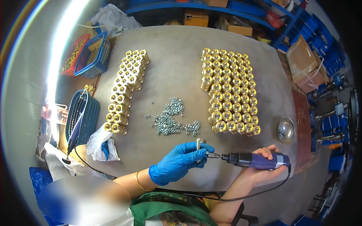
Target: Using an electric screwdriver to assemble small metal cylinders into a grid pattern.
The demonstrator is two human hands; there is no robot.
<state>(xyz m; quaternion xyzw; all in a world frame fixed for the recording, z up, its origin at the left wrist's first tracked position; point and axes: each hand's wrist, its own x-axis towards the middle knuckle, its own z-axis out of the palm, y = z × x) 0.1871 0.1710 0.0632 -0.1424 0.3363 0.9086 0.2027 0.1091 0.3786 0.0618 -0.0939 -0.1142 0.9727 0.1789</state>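
My left hand [174,165], in a blue glove, is closed on a small metal part with a pale rod [198,144] standing up from it. The fingers hide most of that part. Wrapped round a purple electric screwdriver [260,161], my bare right hand [253,175] holds it level. The driver's bit [214,154] points left and meets the gloved fingertips. Just beyond my left hand lies a loose pile of small silver nuts [166,123]. Brass fittings stand upright in a narrow left block [126,81] and a wider right block [230,90].
A metal bowl [286,130] sits at the table's right side. Along the left stand a dark teal basket [83,124], a blue basket [98,56] and a red basket [71,58]. A second corded driver [77,128] leans there. The screwdriver's black cord [241,198] trails below my arms.
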